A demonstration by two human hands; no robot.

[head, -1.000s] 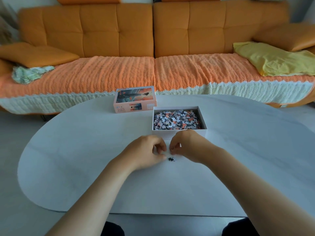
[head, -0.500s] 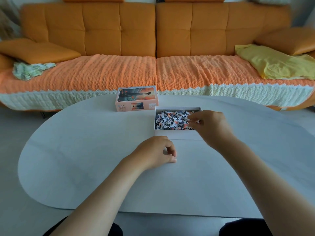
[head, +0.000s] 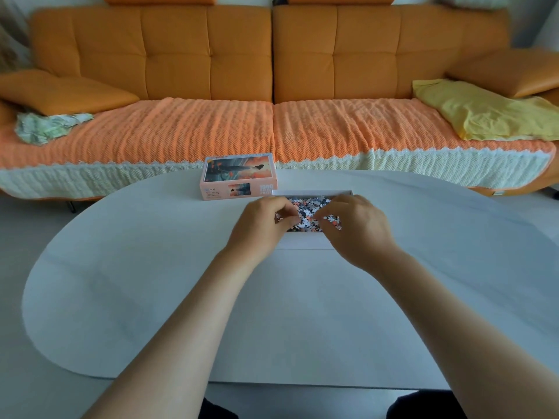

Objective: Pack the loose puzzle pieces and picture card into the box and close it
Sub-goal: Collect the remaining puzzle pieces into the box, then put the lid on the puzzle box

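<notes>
the open white box [head: 305, 241] sits on the pale tabletop [head: 151, 282] with its long axis running left to right, heaped with small black, white and orange puzzle pieces [head: 308, 207]. the lid [head: 239, 176], picture side up, lies just behind-left. left hand [head: 263, 225] and right hand [head: 354, 228] hover over the pieces, fingers curled in pinches; whether either grips a piece i cannot tell.

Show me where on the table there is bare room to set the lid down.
Free: the table left of the left hand, below the lid; also right of the right hand and nearer you. Crowded: around the open box, under both hands.
</notes>
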